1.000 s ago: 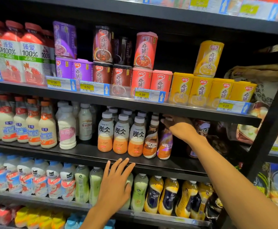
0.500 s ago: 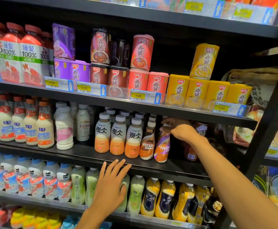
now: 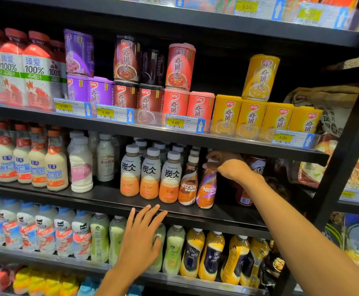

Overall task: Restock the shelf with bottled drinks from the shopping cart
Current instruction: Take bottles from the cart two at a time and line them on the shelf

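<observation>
While the right hand is reached under the upper shelf lip, the cap of a purple-labelled Nescafe bottle is pinched between its thumb and fingers. That bottle is seen standing on the middle shelf, leaning slightly, its base on the board. Immediately to the left of the grip, and touching the held bottle, a brown-labelled Nescafe bottle is found upright. Further left of the grip, three Tanbing latte bottles are lined along the shelf front, with more rows noted behind them. Just right of the grip, behind the wrist, a dark bottle with a cartoon face is partly hidden by the forearm. Above the grip, yellow porridge cans and red porridge cans are stacked behind price tags.

Below and to the left of the grip, the left hand is held flat with the fingers spread, nothing being grasped. Its fingertips are laid against the front edge of the middle shelf, while its palm is placed over a pale green bottle on the lower shelf. Orange and navy bottles are recorded directly beneath the grip. The shopping cart is not visible.
</observation>
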`<move>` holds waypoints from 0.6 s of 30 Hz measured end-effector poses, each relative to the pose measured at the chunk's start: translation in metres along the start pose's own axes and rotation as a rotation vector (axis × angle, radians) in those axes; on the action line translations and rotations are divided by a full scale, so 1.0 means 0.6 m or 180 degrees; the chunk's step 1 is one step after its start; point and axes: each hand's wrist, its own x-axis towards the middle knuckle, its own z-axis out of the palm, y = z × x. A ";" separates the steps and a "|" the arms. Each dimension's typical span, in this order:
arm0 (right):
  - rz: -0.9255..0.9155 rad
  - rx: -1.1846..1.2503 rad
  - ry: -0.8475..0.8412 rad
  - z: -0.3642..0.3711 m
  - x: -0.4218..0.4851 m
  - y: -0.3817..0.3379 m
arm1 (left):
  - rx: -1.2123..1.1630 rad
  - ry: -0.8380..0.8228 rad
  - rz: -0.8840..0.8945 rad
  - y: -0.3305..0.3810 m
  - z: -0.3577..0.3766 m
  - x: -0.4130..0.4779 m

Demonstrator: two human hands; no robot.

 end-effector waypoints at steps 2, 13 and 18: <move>-0.0004 -0.0110 0.0077 0.004 0.000 -0.002 | 0.0006 -0.0006 -0.0002 0.000 0.000 0.000; 0.0065 -0.0099 0.0076 0.004 -0.005 -0.009 | 0.0057 -0.0111 -0.0037 0.003 -0.006 -0.001; 0.0021 -0.0033 0.0102 0.000 -0.017 -0.014 | 0.0098 -0.0241 -0.0079 0.008 -0.019 0.000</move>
